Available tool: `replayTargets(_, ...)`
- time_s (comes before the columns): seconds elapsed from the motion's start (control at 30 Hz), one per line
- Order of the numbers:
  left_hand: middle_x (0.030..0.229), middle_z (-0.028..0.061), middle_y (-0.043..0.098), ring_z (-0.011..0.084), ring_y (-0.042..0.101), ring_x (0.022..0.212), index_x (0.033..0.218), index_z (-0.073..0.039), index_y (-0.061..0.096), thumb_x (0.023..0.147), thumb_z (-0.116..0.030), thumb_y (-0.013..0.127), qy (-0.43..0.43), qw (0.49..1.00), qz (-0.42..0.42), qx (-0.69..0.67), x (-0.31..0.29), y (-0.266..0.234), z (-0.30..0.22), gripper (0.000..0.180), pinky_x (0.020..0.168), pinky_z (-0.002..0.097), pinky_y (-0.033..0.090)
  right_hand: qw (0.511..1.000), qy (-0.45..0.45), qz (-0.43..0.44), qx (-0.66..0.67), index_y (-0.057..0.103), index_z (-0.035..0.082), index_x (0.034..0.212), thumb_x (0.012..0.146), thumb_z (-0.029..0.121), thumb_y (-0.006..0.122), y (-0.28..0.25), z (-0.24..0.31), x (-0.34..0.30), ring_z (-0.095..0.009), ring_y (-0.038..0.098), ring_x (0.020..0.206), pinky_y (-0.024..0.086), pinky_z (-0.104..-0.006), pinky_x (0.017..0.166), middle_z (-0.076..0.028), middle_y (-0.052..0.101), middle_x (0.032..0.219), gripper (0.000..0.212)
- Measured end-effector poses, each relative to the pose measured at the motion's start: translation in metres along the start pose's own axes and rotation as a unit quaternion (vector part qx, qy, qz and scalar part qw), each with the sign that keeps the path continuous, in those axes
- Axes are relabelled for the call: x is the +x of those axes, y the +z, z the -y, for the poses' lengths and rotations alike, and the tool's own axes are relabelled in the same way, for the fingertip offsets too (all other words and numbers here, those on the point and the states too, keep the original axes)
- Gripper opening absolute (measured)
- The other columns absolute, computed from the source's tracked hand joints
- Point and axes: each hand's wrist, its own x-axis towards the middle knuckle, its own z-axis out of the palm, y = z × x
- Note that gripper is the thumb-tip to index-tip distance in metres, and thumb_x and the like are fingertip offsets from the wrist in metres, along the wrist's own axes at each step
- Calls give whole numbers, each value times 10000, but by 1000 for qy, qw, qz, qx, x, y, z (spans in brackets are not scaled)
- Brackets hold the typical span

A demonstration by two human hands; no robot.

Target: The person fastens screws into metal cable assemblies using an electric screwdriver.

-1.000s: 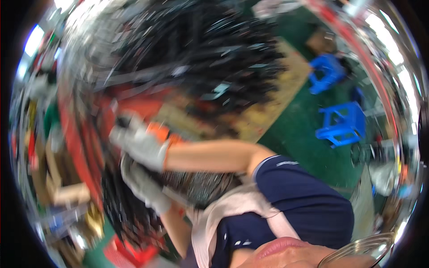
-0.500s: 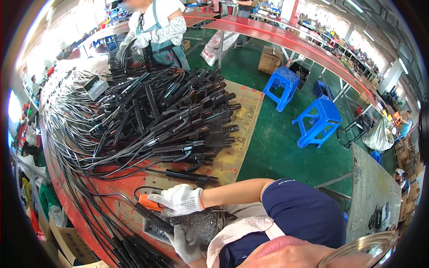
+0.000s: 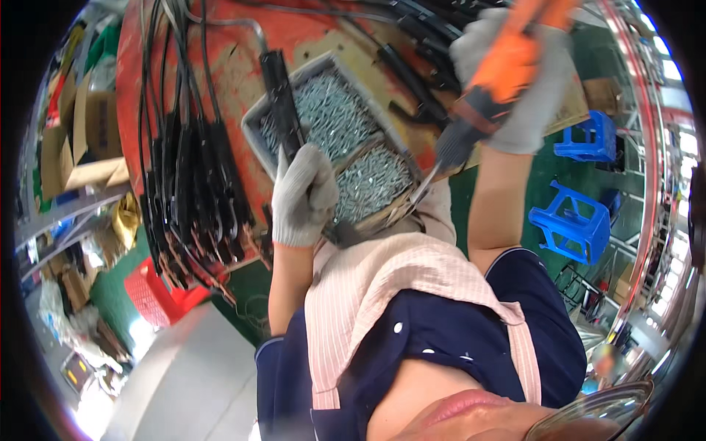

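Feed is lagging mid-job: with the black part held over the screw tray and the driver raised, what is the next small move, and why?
Probably lower the orange screwdriver tip onto the black bar. The right hand holds it raised, its tip near the screw tray edge, while the left hand grips the bar's near end.

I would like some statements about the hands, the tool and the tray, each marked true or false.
1. The right hand grips an orange screwdriver. True.
2. The left hand is bare. False: it wears a grey knitted glove.
3. The left hand holds a long black part over the tray. True.
4. The tray is filled with water. False: it holds silver screws.
5. The stools on the green floor are red. False: they are blue.
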Motion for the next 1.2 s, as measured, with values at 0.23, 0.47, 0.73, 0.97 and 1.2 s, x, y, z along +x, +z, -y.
replayTargets(0.23, 671, -14, 459, 38, 323, 384, 1308, -134, 447, 967, -204, 572, 16, 995, -62, 77, 3, 12, 5, 370, 341, 193, 258, 943, -55, 104, 311, 510, 12, 1159, 890, 96, 589, -34, 20, -21, -140, 556, 770, 494, -315, 714, -46, 569, 1015, 293)
replayTargets(0.47, 718, -30, 448, 27, 311, 411, 1287, -129, 470, 968, -203, 572, 21, 996, 14, 81, 13, 9, 3, 343, 359, 177, 249, 995, -61, 50, 55, 447, 30, 1226, 908, 111, 562, -9, 1, -62, -134, 436, 591, 416, -278, 556, 4, 406, 700, 347)
replayTargets(0.73, 737, -19, 463, 29, 334, 424, 1310, -122, 467, 975, -190, 561, 49, 994, -4, 94, 7, 3, 7, 354, 365, 173, 276, 994, 66, 76, -33, 373, 169, 1380, 882, 134, 659, -20, -38, -134, -139, 482, 544, 455, -270, 489, 0, 475, 712, 575)
replayTargets(0.97, 735, -13, 466, 29, 337, 423, 1275, -117, 479, 972, -196, 567, 39, 995, -2, 91, 3, 2, 6, 325, 358, 173, 287, 995, -36, -24, -94, 427, 76, 1251, 844, 29, 589, -30, -18, -131, -158, 524, 554, 475, -286, 515, -53, 543, 718, 440)
replayTargets(1.2, 659, -24, 465, 38, 342, 419, 1006, -91, 539, 950, -192, 597, 39, 994, -44, 96, 7, 12, 7, 130, 357, 182, 285, 991, -116, 72, 10, 448, 20, 1197, 862, 58, 565, -33, 42, -93, -118, 458, 551, 444, -211, 559, 18, 435, 681, 357)
